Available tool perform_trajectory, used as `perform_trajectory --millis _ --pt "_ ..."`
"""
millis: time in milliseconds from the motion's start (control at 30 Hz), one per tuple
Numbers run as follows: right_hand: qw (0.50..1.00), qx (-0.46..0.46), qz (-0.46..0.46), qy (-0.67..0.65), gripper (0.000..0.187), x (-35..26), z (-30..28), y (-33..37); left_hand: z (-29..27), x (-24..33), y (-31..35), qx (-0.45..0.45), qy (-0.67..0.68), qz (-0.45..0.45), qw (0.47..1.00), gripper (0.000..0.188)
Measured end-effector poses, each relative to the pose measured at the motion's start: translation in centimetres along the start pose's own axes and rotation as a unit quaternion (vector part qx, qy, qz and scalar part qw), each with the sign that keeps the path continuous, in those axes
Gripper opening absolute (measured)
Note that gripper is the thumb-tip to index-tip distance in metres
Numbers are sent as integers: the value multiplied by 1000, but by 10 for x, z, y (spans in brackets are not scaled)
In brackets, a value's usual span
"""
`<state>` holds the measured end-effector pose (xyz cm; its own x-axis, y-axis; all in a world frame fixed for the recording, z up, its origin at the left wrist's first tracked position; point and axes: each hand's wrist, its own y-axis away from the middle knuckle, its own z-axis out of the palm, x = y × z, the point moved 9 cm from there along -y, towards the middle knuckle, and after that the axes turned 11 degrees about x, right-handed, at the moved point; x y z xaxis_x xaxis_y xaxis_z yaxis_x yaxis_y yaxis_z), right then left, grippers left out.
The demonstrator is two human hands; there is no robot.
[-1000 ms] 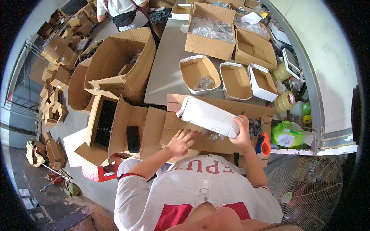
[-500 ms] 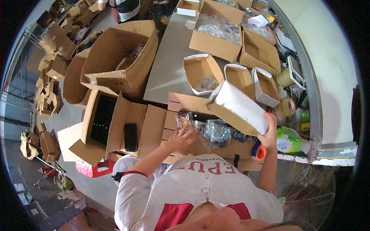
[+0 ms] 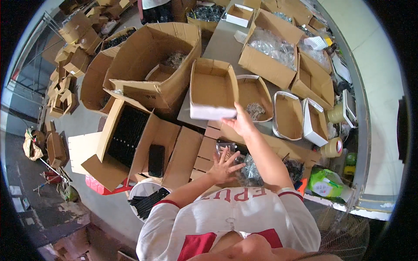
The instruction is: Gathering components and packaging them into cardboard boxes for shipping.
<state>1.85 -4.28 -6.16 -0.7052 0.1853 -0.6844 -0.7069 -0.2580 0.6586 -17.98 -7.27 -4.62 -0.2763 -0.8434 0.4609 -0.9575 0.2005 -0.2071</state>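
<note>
My right hand [image 3: 241,124] grips the near right corner of a shallow cardboard box [image 3: 211,112] with a white outer side. That box is held up with its mouth facing up, and its inside looks bare. My left hand [image 3: 226,167] is open, its fingers spread beside a small clear bag of tan pieces [image 3: 223,153]; whether it touches the bag is hard to tell. Clear bags of dark bluish parts [image 3: 251,170] lie partly hidden under my right forearm, on a flat cardboard sheet [image 3: 209,150].
Left of my hands, a carton of black rods [image 3: 126,135] and a black phone [image 3: 156,161] lie near a white bucket [image 3: 150,191]. A large carton [image 3: 143,93] stands beyond. White-sided boxes [image 3: 287,115], tape rolls [image 3: 332,148] and a green packet [image 3: 325,182] line the right.
My right hand has carried the white-sided box leftward and away from me, turning it from tipped to mouth-up. My left hand stays near the bags, fingers spread. The view has shifted.
</note>
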Motion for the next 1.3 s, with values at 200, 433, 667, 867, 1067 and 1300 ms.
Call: perform_trajectory --millis 200,433,667,867,1067,1300 --pt "888 -38 -329 318 50 -59 -14 69 22 12 -9 -104 -79 6 991 77" --pt "597 46 -458 657 49 1 -111 184 36 -10 5 67 -74 -32 994 32" --pt "653 94 -483 576 36 37 -163 190 27 -2 2 32 -38 -33 998 61" --pt "710 129 -513 465 16 -12 -155 193 23 12 -4 127 125 -41 983 83" --pt "593 -34 -578 560 36 56 -70 176 2 -32 21 331 406 -80 848 74" --pt "778 -183 -300 520 23 14 -57 103 12 -22 24 84 68 -48 993 76"
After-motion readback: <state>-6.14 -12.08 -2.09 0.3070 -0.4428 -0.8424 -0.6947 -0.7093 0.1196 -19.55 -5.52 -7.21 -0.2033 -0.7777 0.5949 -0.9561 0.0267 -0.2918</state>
